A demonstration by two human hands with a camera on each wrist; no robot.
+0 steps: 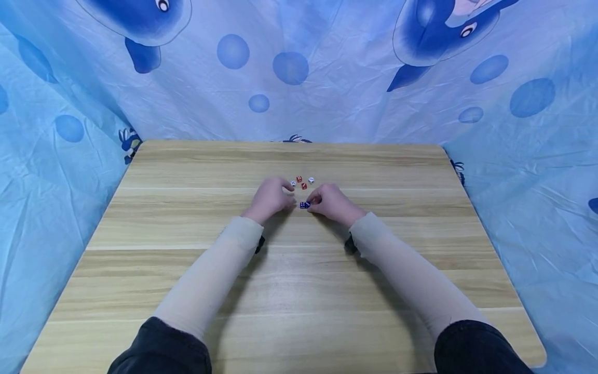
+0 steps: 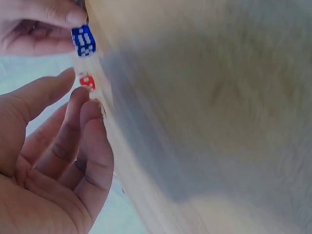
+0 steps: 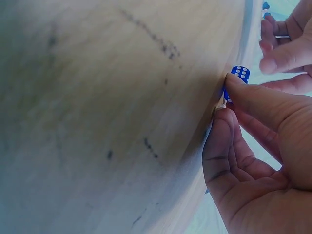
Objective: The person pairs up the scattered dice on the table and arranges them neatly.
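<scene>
Two blue dice with white pips lie side by side on the wooden table; the left blue die shows its six-pip face. My right hand pinches the right blue die between thumb and fingers, which partly hide it. Just left of the pair is my left hand. Its fingers are loosely bent with nothing between them, as the left wrist view shows. Behind the hands sit two red dice, a rear red die and a front red die, flanked by a white die and another white die.
The light wooden table spreads out on all sides of the dice. A blue curtain with whales and bubbles hangs behind it and at both sides. Dark bands sit at the wrists.
</scene>
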